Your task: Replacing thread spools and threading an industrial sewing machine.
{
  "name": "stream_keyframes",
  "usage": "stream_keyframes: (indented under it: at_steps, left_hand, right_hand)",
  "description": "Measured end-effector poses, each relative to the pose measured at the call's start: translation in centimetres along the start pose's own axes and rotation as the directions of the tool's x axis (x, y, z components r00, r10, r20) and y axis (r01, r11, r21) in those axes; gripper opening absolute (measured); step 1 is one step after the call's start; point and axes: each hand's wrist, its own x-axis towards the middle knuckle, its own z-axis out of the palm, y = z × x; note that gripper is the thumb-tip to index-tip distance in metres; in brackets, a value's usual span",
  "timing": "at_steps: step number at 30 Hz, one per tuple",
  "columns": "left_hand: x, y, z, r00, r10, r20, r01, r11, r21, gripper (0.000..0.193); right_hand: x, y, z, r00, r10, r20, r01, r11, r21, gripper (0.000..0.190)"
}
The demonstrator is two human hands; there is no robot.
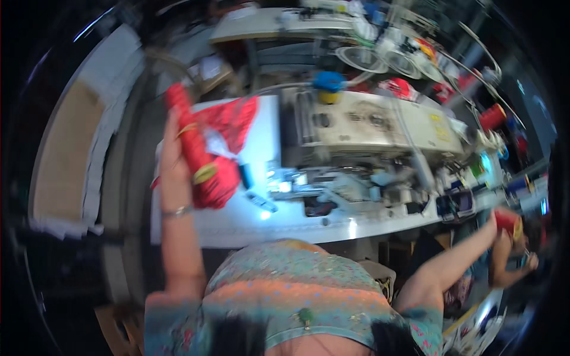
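My left hand (174, 142) is around red thread spools (195, 147) with yellow rims, above the left end of the white sewing table (222, 231). Beside and beneath them are a bunched red cloth (229, 120) and a round red bundle (222, 184), with a white piece between; blur hides whether my hand also grips these. Thread snips (260, 201) lie on the table nearby. Far to the right, my right hand (493, 222) is shut on another red thread spool (509, 224). An industrial sewing machine (383, 122) stands between my hands.
A blue and yellow container (328, 86) is on the machine. A small dark tray (455, 205) sits at the table's right end. Thread stands and a red spool (492, 117) are behind it. Another person's arm (503, 262) is close beyond my right hand. Stacked pale sheets (71, 155) are at left.
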Motion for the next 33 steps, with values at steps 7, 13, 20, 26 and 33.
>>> stream_keyframes:
  at_steps: [7,13,20,26,33]
  left_hand:
    - [3.5,3.2,-1.5,0.983,-0.047,0.177,0.094,0.959,-0.267,0.042]
    - [4.4,3.9,-4.5,0.954,-0.187,0.233,0.235,0.951,-0.199,0.043]
    - [5.1,5.0,-10.8,0.976,-0.14,0.166,0.152,0.986,-0.064,0.038]
    - [2.8,6.8,-16.1,0.985,-0.126,0.114,0.138,0.985,-0.103,0.042]
    - [-1.6,6.2,-16.4,0.996,0.081,-0.033,-0.087,0.972,-0.218,0.041]
  right_hand:
    - [-14.9,0.9,-5.0,0.786,0.11,-0.608,0.146,0.923,0.355,0.031]
    - [-29.9,6.0,-2.6,0.778,0.147,-0.612,0.093,0.935,0.343,0.024]
    - [-31.1,9.2,3.4,0.768,0.344,-0.541,-0.342,0.933,0.109,0.065]
    - [-23.4,8.8,6.9,0.911,0.296,-0.286,-0.329,0.942,-0.074,0.062]
    - [-14.8,12.0,11.4,0.938,0.346,0.024,-0.313,0.874,-0.371,0.036]
